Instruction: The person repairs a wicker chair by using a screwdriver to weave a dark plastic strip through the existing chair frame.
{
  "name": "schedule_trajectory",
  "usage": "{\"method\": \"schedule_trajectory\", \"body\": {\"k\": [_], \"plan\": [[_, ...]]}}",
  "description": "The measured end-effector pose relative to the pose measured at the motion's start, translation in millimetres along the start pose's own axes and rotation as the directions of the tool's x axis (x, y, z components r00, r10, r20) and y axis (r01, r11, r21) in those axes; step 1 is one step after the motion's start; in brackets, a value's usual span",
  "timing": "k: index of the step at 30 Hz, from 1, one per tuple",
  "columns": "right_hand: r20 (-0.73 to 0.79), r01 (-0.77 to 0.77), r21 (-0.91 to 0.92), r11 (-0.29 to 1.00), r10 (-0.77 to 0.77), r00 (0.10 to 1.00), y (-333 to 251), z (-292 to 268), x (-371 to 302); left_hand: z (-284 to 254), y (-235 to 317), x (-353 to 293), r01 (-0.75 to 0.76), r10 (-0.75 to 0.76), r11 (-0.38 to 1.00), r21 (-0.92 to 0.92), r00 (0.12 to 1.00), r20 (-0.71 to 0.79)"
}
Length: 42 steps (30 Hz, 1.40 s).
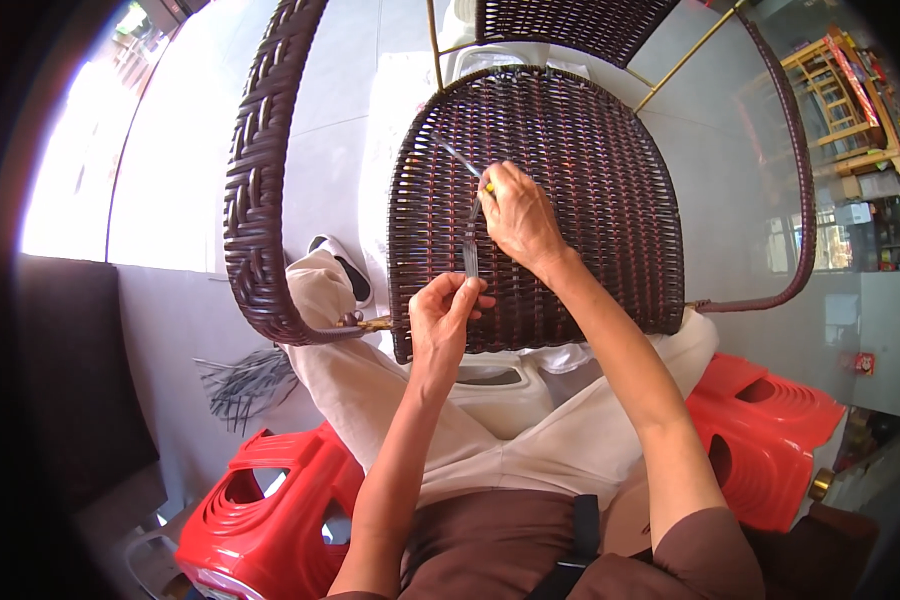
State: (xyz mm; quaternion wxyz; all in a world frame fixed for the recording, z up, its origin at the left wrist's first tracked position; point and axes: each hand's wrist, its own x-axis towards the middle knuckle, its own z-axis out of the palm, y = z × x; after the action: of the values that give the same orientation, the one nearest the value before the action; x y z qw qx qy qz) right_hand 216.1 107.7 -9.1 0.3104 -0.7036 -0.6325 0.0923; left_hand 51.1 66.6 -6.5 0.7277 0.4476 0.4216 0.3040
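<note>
Over the brown woven chair seat [590,200], my two hands work close together. My left hand [445,315] pinches a flat greyish strip [471,262] between thumb and fingers, near the seat's front left part. Farther away, my right hand [522,215] is closed round a thin tool with a pale, shiny shaft [457,152] and a bit of yellow by the fingers. The shaft points toward the far left. A narrow dark length runs between the two hands; whether it joins the strip to the tool, I cannot tell.
A thick woven armrest [260,180] curves up at left, a thinner one [800,170] at right. Red plastic stools [260,520] stand on both sides of my legs. Loose dark strips [245,385] lie on the floor at left. A wooden rack [835,100] stands far right.
</note>
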Motion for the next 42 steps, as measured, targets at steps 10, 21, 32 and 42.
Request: {"method": "schedule_trajectory", "body": {"k": [10,21,32,42], "plan": [[-0.220,-0.013,-0.081,0.997,-0.006,0.975,15,-24,43,5,1,20,-0.081,0.109,0.973,0.214,0.987,-0.119],[-0.215,-0.137,0.497,0.857,0.274,0.937,27,-20,32,11,9,25,0.004,0.061,0.963,0.268,0.970,-0.235],[-0.438,0.028,0.231,0.973,0.078,0.896,30,-6,53,14,7,34,-0.164,0.346,0.661,0.733,0.933,-0.104],[-0.453,0.179,0.211,0.961,-0.066,0.889,-4,-24,87,19,10,25,-0.170,0.380,0.668,0.725,0.915,-0.136]]}}
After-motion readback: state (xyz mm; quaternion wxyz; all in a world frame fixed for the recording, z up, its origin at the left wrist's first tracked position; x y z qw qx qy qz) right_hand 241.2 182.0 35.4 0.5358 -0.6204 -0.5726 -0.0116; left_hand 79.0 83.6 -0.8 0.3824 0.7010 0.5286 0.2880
